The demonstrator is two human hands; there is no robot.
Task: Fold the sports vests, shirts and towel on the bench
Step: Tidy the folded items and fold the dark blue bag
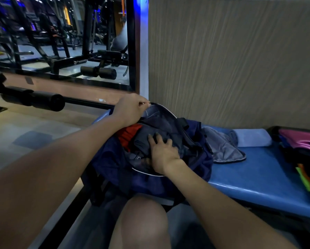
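A mirror [60, 42] along the left wall shows dark gym machines. Below it, a black padded bar [33, 99] juts out over the tiled floor.

At the left end of the blue bench [258, 178] sits a navy bag [114, 168], its mouth wide open and its near side hanging over the bench's front edge, above the person's bare knee [143, 218]. The left hand [131, 109] is at the bag's far rim, fingers curled and pinching the white-piped edge of the flap [159, 112], which it holds up. Inside the bag, a red garment [128, 134] shows at the left, beside a heap of dark grey clothes [145, 141]. The right hand [162, 151] lies on that heap, its fingers spread and bent, pressing into the dark cloth; whether it actually grips a fold cannot be told.

Just right of the bag, a grey cloth [222, 148] lies flat and loose on the bench, touching the bag's side. Beyond it, near the back edge against the wall [231, 60], lies a light blue towel [251, 137], rolled. At the right end of the bench sits a stack of clothes [301, 150], with pink on top, dark layers beneath, and orange and green strips showing at its front.
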